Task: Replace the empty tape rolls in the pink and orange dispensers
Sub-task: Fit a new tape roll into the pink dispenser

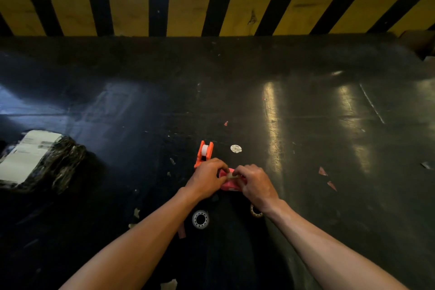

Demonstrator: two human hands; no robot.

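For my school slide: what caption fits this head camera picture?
Both hands, left hand and right hand, work on the pink dispenser; the orange dispenser stands just behind.

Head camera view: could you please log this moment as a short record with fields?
surface: dark, scuffed floor
pink dispenser: between both hands
left hand: gripping its left side
right hand: fingers at its top
orange dispenser: standing just beyond the left hand, white roll fitted
loose tape ring: lying on the floor, below the hands
round sticker: right of the orange dispenser
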